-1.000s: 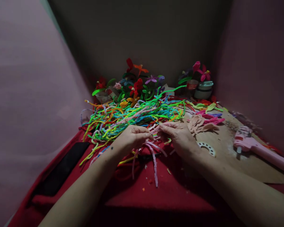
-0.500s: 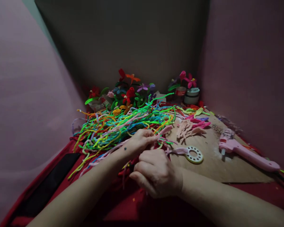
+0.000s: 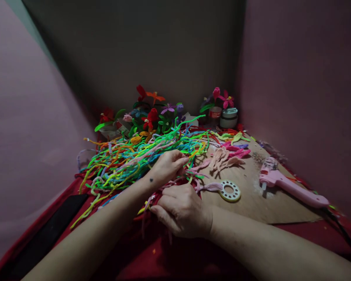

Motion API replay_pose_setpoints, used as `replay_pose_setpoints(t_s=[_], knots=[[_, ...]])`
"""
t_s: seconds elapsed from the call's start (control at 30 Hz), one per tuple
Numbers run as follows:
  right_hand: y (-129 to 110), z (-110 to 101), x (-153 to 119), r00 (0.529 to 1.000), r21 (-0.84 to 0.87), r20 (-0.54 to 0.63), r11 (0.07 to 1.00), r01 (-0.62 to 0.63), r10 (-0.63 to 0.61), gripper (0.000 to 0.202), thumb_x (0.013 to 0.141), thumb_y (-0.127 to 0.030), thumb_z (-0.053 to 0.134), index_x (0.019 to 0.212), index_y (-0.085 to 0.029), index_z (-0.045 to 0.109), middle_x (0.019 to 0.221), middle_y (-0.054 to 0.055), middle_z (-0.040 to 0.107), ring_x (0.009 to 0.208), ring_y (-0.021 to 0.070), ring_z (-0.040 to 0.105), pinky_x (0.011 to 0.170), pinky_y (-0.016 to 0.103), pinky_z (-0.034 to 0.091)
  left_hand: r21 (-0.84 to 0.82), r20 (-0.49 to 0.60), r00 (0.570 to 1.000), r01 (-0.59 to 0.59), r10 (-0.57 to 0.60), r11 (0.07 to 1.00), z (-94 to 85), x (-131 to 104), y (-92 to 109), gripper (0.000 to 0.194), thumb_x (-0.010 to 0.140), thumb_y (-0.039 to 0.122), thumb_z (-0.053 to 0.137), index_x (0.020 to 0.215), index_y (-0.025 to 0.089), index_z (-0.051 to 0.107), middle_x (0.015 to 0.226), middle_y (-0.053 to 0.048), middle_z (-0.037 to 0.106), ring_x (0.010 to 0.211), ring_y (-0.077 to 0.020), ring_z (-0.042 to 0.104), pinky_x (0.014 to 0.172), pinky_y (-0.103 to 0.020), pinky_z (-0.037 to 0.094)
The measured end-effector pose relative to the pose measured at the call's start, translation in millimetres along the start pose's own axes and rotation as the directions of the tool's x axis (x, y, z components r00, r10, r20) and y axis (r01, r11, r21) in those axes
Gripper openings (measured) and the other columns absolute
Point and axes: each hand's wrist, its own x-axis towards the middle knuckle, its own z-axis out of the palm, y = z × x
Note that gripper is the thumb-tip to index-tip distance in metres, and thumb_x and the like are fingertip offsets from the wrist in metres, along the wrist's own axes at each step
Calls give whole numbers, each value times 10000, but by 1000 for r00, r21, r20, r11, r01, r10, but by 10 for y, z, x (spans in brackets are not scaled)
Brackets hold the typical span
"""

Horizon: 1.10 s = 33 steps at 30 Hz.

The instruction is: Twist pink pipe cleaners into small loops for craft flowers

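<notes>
My left hand [image 3: 171, 166] is closed in a pinch at the right side of a heap of coloured fuzzy stems [image 3: 134, 156]; whatever lies between its fingertips is too small to make out. Just below it, my right hand [image 3: 183, 210] is a loose fist, back of the hand up. Pink fuzzy strands [image 3: 144, 218] hang from under that fist. Pink looped pieces [image 3: 201, 166] lie to the right of my left fingertips. Beside my right hand, another pink piece [image 3: 212, 187] reaches to a white ring with holes [image 3: 229, 191].
A pink glue gun [image 3: 295, 188] lies on a brown board [image 3: 251, 207] at the right. Beige and magenta pieces [image 3: 220, 159] are on the board. Fuzzy flowers [image 3: 152, 117] and a lidded jar [image 3: 229, 118] stand at the back. A black strip [image 3: 51, 230] lies at left.
My left hand has moved up slightly, away from my right hand, and a pink looped piece no longer sticks out from its fingers. The whole view has shifted, so things appear further left.
</notes>
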Motion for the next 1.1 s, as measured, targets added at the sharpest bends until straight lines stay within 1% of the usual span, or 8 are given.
replay_pose_setpoints(t_s=[0.2, 0.3, 0.43, 0.53, 0.7, 0.9, 1.0, 1.1], knots=[[-26, 57, -54, 990, 78, 139, 997, 14, -25, 309, 831, -268, 434, 540, -176, 485, 510, -3, 495, 470, 102, 427, 466, 249, 269, 15, -52, 997, 61, -60, 998, -457, -393, -82, 218, 755, 340, 512, 692, 132, 522, 447, 60, 425, 346, -29, 322, 348, -147, 238], [6, 59, -59, 973, 130, 174, 976, -175, 152, 306, 850, -236, 409, 563, -170, 492, 529, -1, 500, 493, 102, 436, 500, 238, 304, -14, -46, 997, 69, -69, 998, -694, -548, -198, 200, 746, 330, 524, 747, 130, 540, 471, 59, 435, 355, -29, 333, 354, -146, 239], [90, 65, -32, 876, 240, 150, 842, -482, 459, 189, 857, -189, 397, 764, -160, 559, 699, 21, 576, 659, 118, 520, 637, 230, 382, 16, 76, 993, 92, -93, 996, -901, -677, -369, 198, 719, 313, 557, 749, 117, 569, 522, 43, 461, 420, -47, 392, 413, -166, 315], [148, 84, -18, 797, 284, 119, 748, -599, 593, 136, 820, -143, 430, 840, -164, 563, 774, 24, 595, 736, 129, 546, 700, 242, 402, 90, 143, 982, 108, -120, 990, -884, -700, -471, 231, 710, 336, 565, 759, 113, 598, 562, 29, 500, 473, -63, 428, 458, -178, 338], [208, 104, -21, 703, 298, 101, 653, -696, 704, 134, 784, -123, 445, 806, -167, 570, 751, 12, 609, 709, 132, 560, 685, 251, 426, 328, 175, 980, 28, -90, 944, -610, -654, -562, 248, 696, 379, 563, 720, 136, 609, 599, 18, 552, 547, -88, 474, 497, -180, 330], [162, 115, -9, 750, 276, 216, 697, -662, 626, 206, 759, -99, 457, 805, -170, 644, 816, 24, 658, 774, 138, 587, 744, 260, 435, 547, 42, 999, -12, -13, 837, -460, -630, -606, 245, 753, 296, 424, 636, 144, 575, 525, 23, 502, 488, -75, 413, 458, -184, 269], [139, 128, 9, 745, 206, 270, 720, -663, 609, 217, 747, -89, 466, 788, -166, 665, 816, 34, 675, 766, 147, 595, 731, 267, 439, 506, 11, 999, 28, -39, 862, -484, -653, -617, 192, 722, 260, 432, 606, 147, 534, 506, 34, 474, 469, -71, 395, 435, -180, 256], [143, 140, 20, 770, 147, 286, 768, -624, 571, 220, 750, -99, 468, 769, -163, 677, 779, 42, 675, 728, 154, 593, 692, 272, 440, 346, -24, 995, 96, -93, 933, -526, -672, -623, 133, 705, 245, 438, 673, 151, 526, 547, 34, 517, 477, -77, 442, 432, -172, 296]])
